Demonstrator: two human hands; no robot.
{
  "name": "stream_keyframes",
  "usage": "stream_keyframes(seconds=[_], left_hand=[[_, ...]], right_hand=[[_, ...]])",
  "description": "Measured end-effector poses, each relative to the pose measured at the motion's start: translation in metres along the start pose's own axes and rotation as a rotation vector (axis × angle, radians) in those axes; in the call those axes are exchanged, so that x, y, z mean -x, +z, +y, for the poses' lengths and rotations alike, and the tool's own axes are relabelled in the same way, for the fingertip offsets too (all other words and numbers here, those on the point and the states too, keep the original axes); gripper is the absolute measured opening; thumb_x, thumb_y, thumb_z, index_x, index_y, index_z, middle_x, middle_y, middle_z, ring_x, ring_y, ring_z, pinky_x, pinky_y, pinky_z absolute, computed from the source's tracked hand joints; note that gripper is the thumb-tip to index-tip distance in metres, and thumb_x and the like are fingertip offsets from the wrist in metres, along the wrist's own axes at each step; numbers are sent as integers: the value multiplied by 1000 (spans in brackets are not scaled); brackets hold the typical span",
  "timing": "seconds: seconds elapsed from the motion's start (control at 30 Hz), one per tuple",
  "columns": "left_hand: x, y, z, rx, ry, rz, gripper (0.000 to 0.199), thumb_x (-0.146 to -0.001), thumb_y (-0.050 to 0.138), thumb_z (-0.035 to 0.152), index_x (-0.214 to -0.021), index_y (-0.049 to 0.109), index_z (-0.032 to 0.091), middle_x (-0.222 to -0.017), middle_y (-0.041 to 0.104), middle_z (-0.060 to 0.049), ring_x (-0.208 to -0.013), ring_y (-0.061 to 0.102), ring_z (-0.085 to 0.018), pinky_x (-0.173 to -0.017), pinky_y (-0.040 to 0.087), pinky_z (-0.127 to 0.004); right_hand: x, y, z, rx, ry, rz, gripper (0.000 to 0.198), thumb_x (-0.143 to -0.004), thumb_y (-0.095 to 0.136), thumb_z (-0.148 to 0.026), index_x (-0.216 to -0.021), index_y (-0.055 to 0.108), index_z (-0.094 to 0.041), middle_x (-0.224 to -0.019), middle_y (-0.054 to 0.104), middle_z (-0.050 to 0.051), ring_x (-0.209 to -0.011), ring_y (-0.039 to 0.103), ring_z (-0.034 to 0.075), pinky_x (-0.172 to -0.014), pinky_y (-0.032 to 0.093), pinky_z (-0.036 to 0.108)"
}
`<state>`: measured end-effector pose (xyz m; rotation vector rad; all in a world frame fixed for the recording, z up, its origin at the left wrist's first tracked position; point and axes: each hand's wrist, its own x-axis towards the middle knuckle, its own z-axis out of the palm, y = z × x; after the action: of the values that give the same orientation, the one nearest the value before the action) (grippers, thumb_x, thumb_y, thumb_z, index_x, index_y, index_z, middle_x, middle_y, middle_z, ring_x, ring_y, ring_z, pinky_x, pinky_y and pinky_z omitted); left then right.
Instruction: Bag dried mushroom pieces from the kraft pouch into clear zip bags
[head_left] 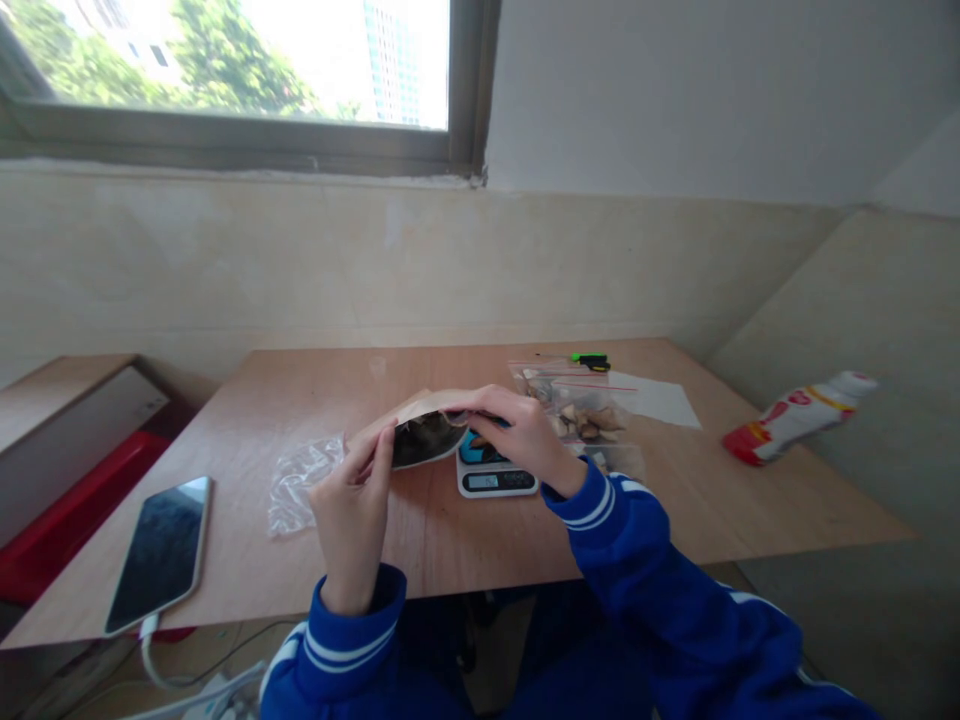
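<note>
A tan pouch (421, 408) with a shiny dark inside is held up over the middle of the table, its mouth spread and turned toward me. My left hand (352, 510) pinches the pouch's left edge between thumb and fingers. At its right edge, my right hand (521, 430) is closed on the rim. What lies inside the pouch cannot be made out. Beneath the right hand sits a small white digital scale (499, 485) with a blue top, partly covered. Some brownish bits show on it; its lit display is too small to read surely.
Clear zip bags (589, 420) of dried brown pieces lie right of the scale, by a white paper sheet (664, 398) and a green-and-black tool (591, 361). A bottle (795, 418) stands far right. Left are a crumpled clear plastic bag (300, 485) and a cabled tablet or phone (161, 550).
</note>
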<state>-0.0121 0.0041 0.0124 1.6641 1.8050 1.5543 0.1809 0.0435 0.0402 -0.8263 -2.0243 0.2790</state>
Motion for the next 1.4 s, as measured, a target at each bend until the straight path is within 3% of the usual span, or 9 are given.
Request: stream_keyframes(seconds=[0.17, 0.33, 0.47, 0.6, 0.87, 1.07, 1.23, 1.3, 1.4], left_hand=[[0, 1, -3, 4, 9, 26, 24, -86, 58, 39, -95, 75, 26, -94, 76, 1, -83, 71, -17, -69, 51, -22], [-1, 0, -4, -16, -14, 53, 26, -85, 58, 43, -97, 75, 27, -94, 76, 0, -83, 71, -19, -67, 50, -24], [-1, -2, -5, -39, -12, 56, 27, -85, 57, 44, -98, 74, 27, -92, 76, 0, -83, 71, -20, -66, 50, -25], [-2, -3, -6, -27, -14, 67, 29, -85, 57, 45, -98, 74, 26, -92, 76, 0, -83, 71, -19, -66, 52, -25], [-2, -2, -4, -7, 10, 45, 26, -85, 58, 42, -97, 75, 26, -93, 76, 0, -83, 71, -18, -67, 53, -23], [-2, -2, -3, -35, 43, 43, 24, -86, 58, 38, -96, 75, 25, -94, 76, 0, -82, 71, -18, -66, 52, -22], [5, 3, -5, -40, 54, 30, 22, -85, 59, 37, -96, 75, 26, -91, 76, 1, -80, 71, -17, -63, 51, -21], [10, 6, -5, -34, 56, 32, 22, -86, 59, 37, -97, 74, 26, -92, 76, 1, -79, 71, -17, -63, 50, -21], [17, 10, -3, -45, 86, 44, 24, -88, 56, 36, -103, 72, 27, -96, 76, 0, -78, 71, -16, -62, 49, -20]], right_hand=[[19, -31, 36, 38, 285, 131, 19, -89, 57, -23, -101, 71, -20, -101, 73, 5, -92, 68, 18, -83, 53, 30], [59, -39, 86, 218, 439, -68, 25, -88, 50, -14, -102, 71, -16, -104, 72, 10, -97, 67, 22, -88, 51, 37], [82, -33, 98, 392, 455, -301, 25, -89, 49, -13, -101, 71, -14, -103, 71, 12, -98, 65, 23, -90, 49, 38], [90, -31, 94, 602, 469, -432, 25, -90, 47, -12, -98, 71, -13, -106, 67, 14, -104, 62, 24, -91, 46, 35], [96, -14, 87, 801, 379, -467, 19, -91, 51, -19, -88, 69, -13, -91, 67, 12, -93, 61, 25, -84, 46, 35], [91, -26, 82, 546, 393, -294, 20, -91, 50, -21, -95, 69, -15, -95, 68, 11, -93, 62, 23, -83, 49, 36], [46, -45, 31, 60, 319, -71, 21, -92, 49, -20, -101, 67, -17, -100, 68, 7, -94, 63, 17, -83, 50, 30], [20, -46, 7, -141, 209, -184, 24, -93, 46, -18, -103, 68, -18, -103, 68, 7, -98, 63, 16, -86, 50, 29], [-16, -37, -10, -337, 31, -584, 29, -92, 43, -10, -106, 68, -16, -113, 68, 7, -109, 61, 15, -96, 46, 29]])
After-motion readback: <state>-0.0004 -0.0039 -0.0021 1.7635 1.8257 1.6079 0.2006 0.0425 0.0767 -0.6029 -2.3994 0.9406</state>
